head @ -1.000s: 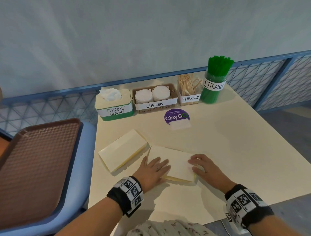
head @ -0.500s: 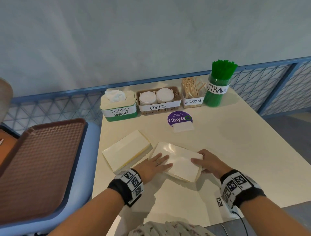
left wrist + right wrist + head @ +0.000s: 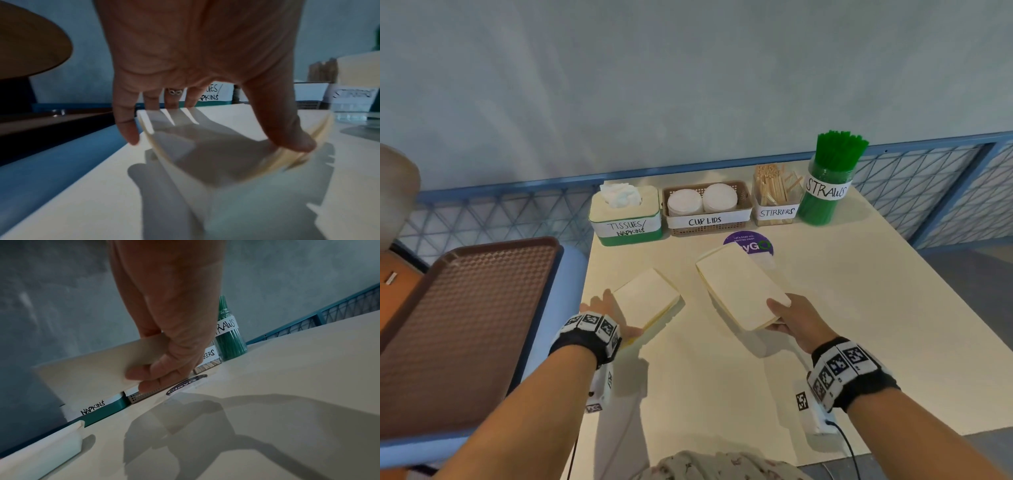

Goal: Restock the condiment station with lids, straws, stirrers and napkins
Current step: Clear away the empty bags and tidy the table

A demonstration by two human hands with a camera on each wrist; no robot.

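Note:
Two flat cream napkin packs are in play. My right hand [image 3: 779,315] grips the near end of one napkin pack [image 3: 739,284], thumb on top and fingers [image 3: 156,371] underneath, and holds it tilted above the table. The other napkin pack [image 3: 647,298] lies on the table at the left. My left hand [image 3: 619,313] straddles its near-left corner, with the thumb [image 3: 292,139] on one edge and the fingers over the opposite edge. At the back stand the tissues/napkins box [image 3: 626,219], the cup lids basket [image 3: 707,219], the stirrers holder [image 3: 777,202] and the green straws jar [image 3: 828,185].
A brown tray [image 3: 465,325] lies on a blue seat left of the cream table [image 3: 859,325]. A purple sticker [image 3: 753,243] is partly hidden behind the lifted pack. A blue mesh rail [image 3: 928,178] runs behind the table against the wall.
My right hand has lifted the near pack off the table and carried it forward. My left hand left that pack and moved left onto the other pack.

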